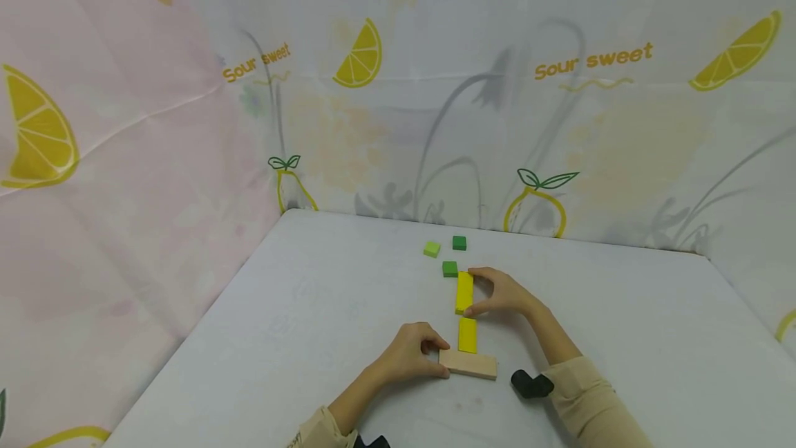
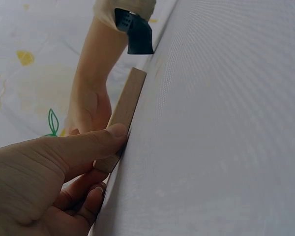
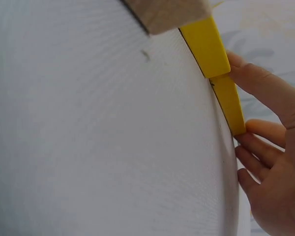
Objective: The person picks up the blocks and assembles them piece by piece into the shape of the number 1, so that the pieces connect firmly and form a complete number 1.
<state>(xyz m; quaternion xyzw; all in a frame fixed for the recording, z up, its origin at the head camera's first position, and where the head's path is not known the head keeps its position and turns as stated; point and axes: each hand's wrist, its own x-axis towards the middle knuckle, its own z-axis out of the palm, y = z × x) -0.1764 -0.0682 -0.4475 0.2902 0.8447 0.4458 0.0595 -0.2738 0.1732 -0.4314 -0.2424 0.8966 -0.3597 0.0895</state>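
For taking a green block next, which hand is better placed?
Probably the right hand: it holds the farther yellow block, near the green blocks; the left hand holds the beige block, farther away.

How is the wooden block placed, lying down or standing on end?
Lying down: in the head view, the wooden block stretches along the white tabletop rather than rising upward.

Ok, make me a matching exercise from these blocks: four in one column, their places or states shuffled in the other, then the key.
Column one
1. wooden block
2. nearer yellow block
3. farther yellow block
4. lime block

Column two
A. gripped by the right hand
B. left of two darker green blocks
C. held at one end by the left hand
D. between the wooden block and another yellow one

Pairs: 1-C, 2-D, 3-A, 4-B
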